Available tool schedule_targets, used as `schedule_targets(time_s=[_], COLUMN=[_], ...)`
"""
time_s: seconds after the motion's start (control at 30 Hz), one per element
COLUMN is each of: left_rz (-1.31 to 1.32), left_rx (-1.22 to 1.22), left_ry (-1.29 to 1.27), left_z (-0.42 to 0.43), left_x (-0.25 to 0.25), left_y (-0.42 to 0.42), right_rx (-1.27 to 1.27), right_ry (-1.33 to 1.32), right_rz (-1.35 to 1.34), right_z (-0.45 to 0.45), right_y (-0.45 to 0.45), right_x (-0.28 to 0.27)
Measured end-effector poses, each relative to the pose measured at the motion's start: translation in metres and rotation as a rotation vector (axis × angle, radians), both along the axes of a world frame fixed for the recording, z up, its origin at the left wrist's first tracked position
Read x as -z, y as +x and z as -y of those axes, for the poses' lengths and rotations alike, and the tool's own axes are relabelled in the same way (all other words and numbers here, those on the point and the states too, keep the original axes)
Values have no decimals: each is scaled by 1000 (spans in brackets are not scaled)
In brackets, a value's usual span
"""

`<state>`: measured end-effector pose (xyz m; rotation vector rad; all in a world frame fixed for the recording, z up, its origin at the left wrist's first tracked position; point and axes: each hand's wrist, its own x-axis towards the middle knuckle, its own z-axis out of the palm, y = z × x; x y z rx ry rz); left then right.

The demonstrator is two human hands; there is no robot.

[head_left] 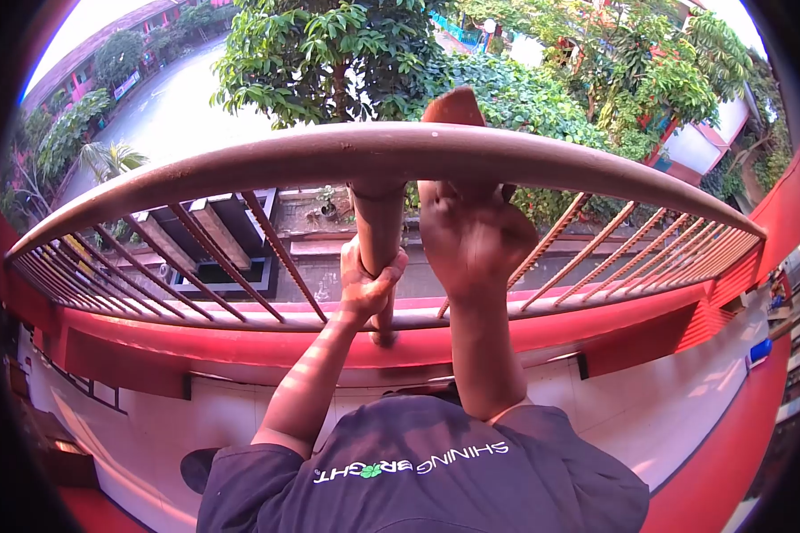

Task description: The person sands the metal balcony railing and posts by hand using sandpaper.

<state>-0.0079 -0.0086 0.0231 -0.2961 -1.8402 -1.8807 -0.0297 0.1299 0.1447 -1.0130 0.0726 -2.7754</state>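
Observation:
My left hand (371,282) is wrapped round the thick brown upright post (379,222) below the top rail. To its right, my right hand (476,235) is raised just under the curved brown top rail (284,156), its fingers closed and partly hidden by the rail. A flat reddish-brown piece (454,107) sticks up beyond the rail, in line with my right hand; its lower part is hidden behind the rail, and my right hand appears closed on it. Thin ridged bars (551,242) stand on both sides of my hands.
Below the bars runs a red ledge (240,342), with a pale tiled floor (560,391) on the near side. Leafy trees (329,62) and a bright paved yard (182,98) lie beyond the railing. A blue object (760,351) is at the right.

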Motion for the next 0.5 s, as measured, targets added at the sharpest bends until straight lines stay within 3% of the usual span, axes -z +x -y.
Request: schedule_targets(time_s=[0.03, 0.07, 0.13, 0.17, 0.27, 0.3, 0.33, 0.4, 0.47, 0.5], left_rz=[23, 45, 31, -40, -54, 16, 77, 61, -166, -166], left_rx=[17, 32, 15, -19, -41, 4, 48, 34, -19, -15], left_ry=[3, 2, -25, -43, 1, 13, 27, 7, -1, -1], left_z=[0, 1, 3, 1, -1, 1, 1, 1, -2, -1], left_x=[-4, -6, -6, -13, -8, -5, -4, -6, -6, -6], left_y=[1, 2, 2, 4, 2, 1, 1, 1, -2, -4], right_rx=[-75, -79, 102, 143, 47, -128, -129, -116, 106, 72], right_ry=[-107, -111, 162, 156, 157, 18, 24, 17, 134, 151], right_rz=[-393, -384, -4, 80, 81, -297, -283, -31, 290, 315], right_z=[4, 4, 4, 9, 5, 10, 6, 6, 8, 6], right_y=[-42, -29, 16, 29, 16, -11, -7, 16, 57, 61], right_x=[23, 18, -3, -2, 8, 3, 10, 2, -15, -29])
